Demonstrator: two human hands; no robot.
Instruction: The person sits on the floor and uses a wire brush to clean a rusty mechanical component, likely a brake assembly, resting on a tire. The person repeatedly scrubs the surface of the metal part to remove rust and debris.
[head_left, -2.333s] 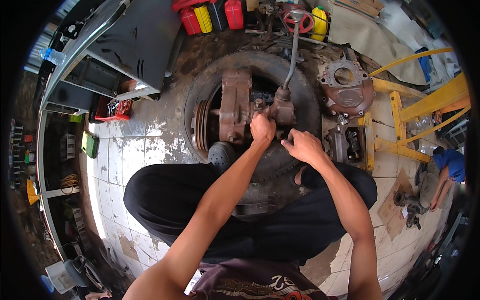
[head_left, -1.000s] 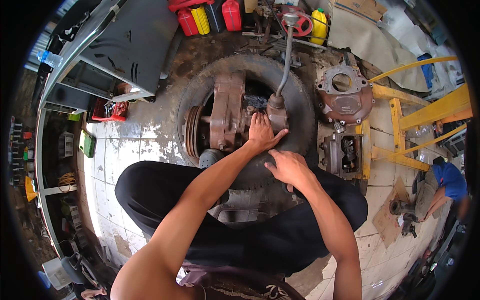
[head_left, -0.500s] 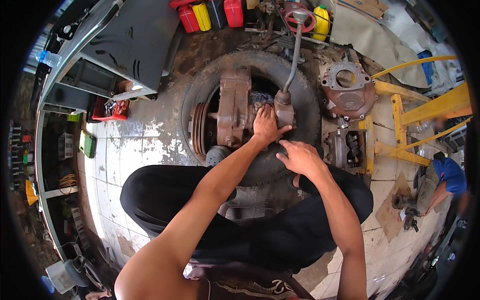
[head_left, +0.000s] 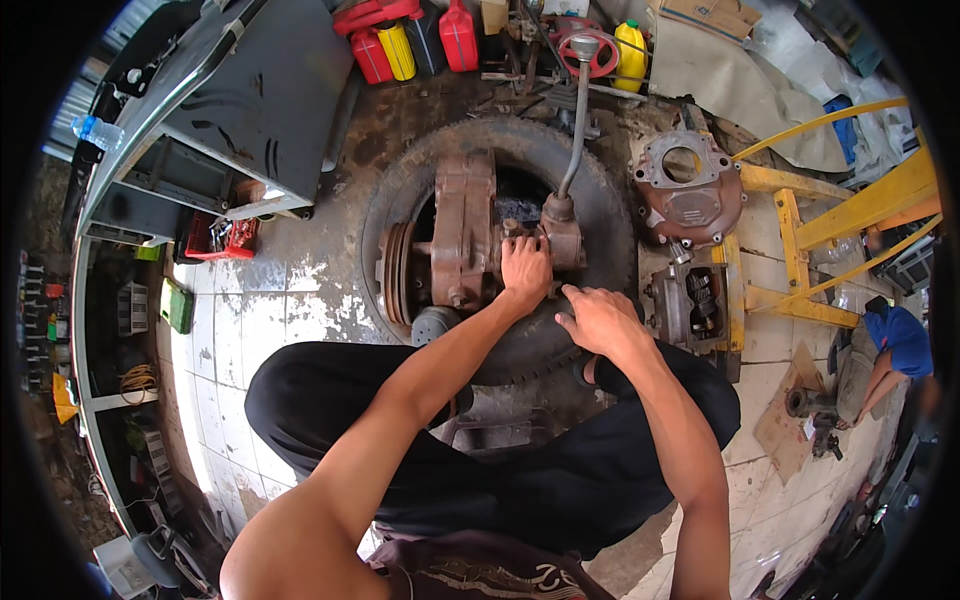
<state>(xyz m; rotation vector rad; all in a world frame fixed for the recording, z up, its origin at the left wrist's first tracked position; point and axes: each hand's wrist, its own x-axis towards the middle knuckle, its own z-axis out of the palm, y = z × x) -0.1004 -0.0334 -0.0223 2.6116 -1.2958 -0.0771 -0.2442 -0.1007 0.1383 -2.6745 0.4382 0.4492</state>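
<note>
A brown, grimy gearbox (head_left: 465, 225) lies across a large tyre (head_left: 605, 180) on the floor in front of me. At its left end is a grooved pulley-like drum (head_left: 398, 272). A long gear lever (head_left: 578, 130) with a round knob rises from the housing at its right end. My left hand (head_left: 527, 270) rests on the gearbox beside that housing, its fingers bent over the top; what lies beneath them is hidden. Just to its right, my right hand (head_left: 602, 320) hovers by the tyre's near side, index finger stretched out and thumb apart, holding nothing I can see.
To the right stand a bell housing (head_left: 690, 195), an opened gear case (head_left: 690, 308) and a yellow metal frame (head_left: 860, 215). A grey cabinet (head_left: 240, 110) and a red tray (head_left: 222, 238) are at left. Another person (head_left: 895, 350) crouches far right by parts on cardboard.
My left hand has drawn slightly toward me, its spread fingers and thumb now curled in on the gearbox. My right hand has stayed nearly in place. The view has shifted a little.
</note>
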